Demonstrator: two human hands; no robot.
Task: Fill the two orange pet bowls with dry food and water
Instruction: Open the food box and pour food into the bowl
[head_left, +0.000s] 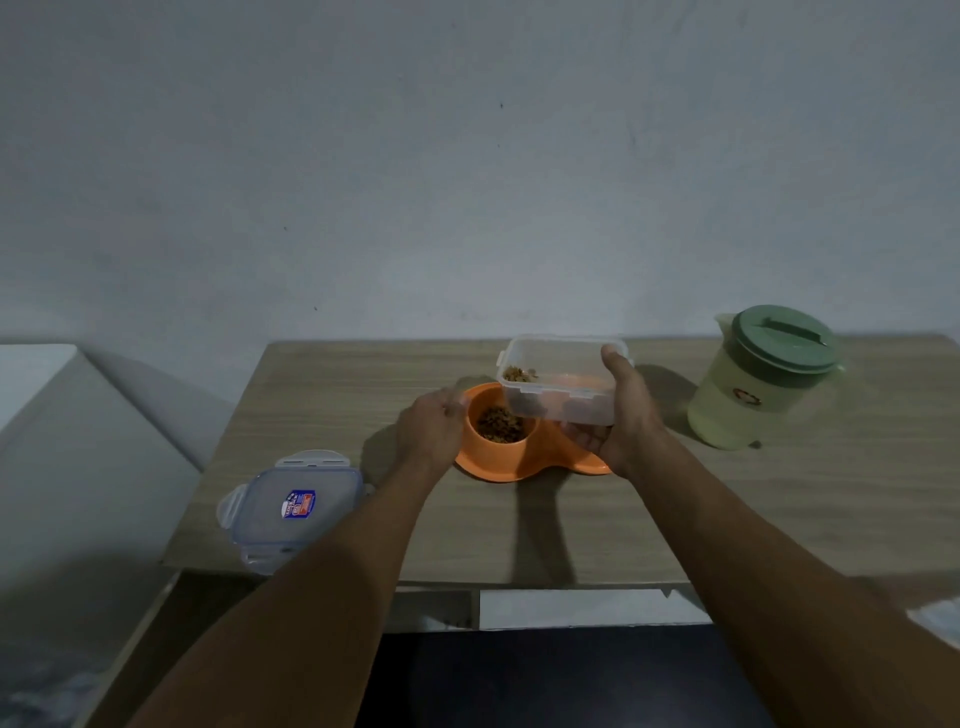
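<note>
Room: a light wood-grain table (727, 519) stands against a pale grey wall (467, 156).
Right hand (623, 415): grips a clear rectangular plastic container (561, 374), thumb on the near edge, fingers underneath, tipped leftward.
Left hand (428, 428): fingers curled against the left rim of the orange plastic double pet bowl (483, 462).
Bowl: at the table's middle, between both hands; brown dry kibble (500, 424) fills its left cup, right cup hidden behind the container.
Jug: a pale green plastic jug (758, 379), lidded, stands to the right, well apart.
Lid: a clear plastic lid (296, 512) lies at the near left corner.
</note>
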